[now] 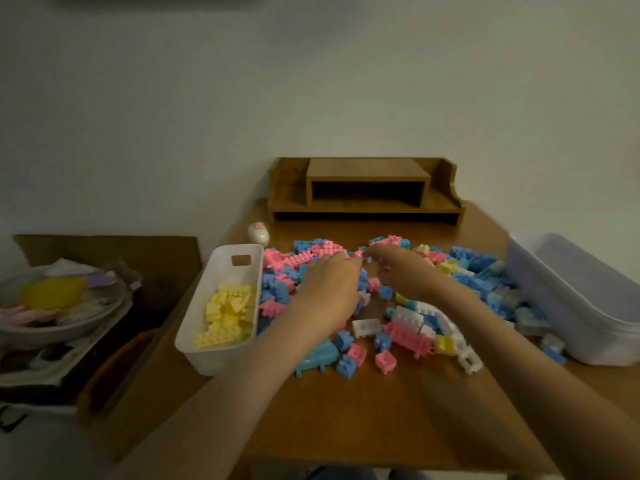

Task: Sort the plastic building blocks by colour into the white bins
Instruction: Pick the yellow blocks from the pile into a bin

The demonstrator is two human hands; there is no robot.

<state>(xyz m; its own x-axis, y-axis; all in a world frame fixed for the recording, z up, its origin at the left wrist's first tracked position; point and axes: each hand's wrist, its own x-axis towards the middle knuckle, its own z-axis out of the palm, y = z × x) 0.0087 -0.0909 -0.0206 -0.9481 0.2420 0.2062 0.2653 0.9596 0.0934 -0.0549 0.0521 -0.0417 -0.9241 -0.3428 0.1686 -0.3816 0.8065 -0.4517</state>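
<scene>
1. Picking out pinks: my left hand [329, 282] and right hand [405, 271] meet at a pink block [358, 253] on the pile [485, 271]. I cannot tell whether either grips it.
2. Next I should lift it clear. The yellows' bin [207, 358] lies left of my left hand, and another bin [588, 323] lies right of my right hand.

Wooden table [363, 410]: blocks [384, 361], bins [221, 358] (two white).

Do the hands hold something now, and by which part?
A small pink block sits between the fingertips of the left hand and the right hand, one at each end; blur hides whether either grip truly pinches it.
</scene>
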